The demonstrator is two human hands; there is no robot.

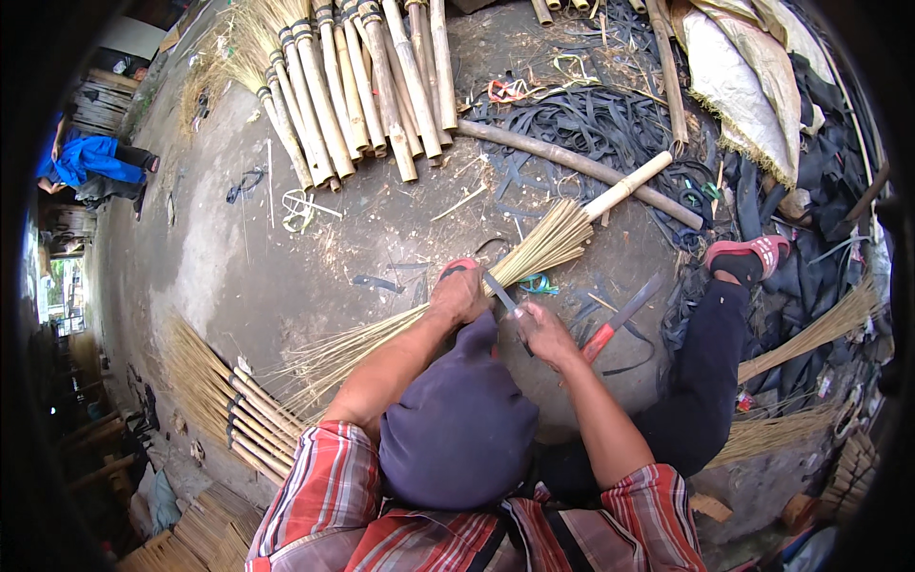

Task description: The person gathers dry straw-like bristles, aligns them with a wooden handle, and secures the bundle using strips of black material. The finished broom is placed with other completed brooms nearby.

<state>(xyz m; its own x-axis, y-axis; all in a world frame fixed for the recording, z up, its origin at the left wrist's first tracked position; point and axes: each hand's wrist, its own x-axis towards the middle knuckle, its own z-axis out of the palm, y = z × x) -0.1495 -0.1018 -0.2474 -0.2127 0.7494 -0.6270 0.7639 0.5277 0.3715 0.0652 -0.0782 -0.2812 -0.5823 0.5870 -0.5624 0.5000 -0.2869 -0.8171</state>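
Observation:
A stick broom (538,248) with a pale bamboo handle (629,186) lies slantwise before me, its long thin sticks trailing to the lower left. My left hand (462,294) is closed at the bundle, around what looks like a red loop-handled tool (459,266). From there a narrow grey flat piece (500,291), blade or strip, runs to my right hand (543,336). The right fingers are pinched at its end. On the ground just beside that hand lies a knife (620,319) with a red handle and long blade.
Several finished brooms (357,95) lie at the top; more (257,419) rest at lower left. Black strips (591,124), a bamboo pole (581,167) and pale sacks (743,86) crowd the upper right. My bent knee (462,419) is close in front. A person in blue (91,160) is far left.

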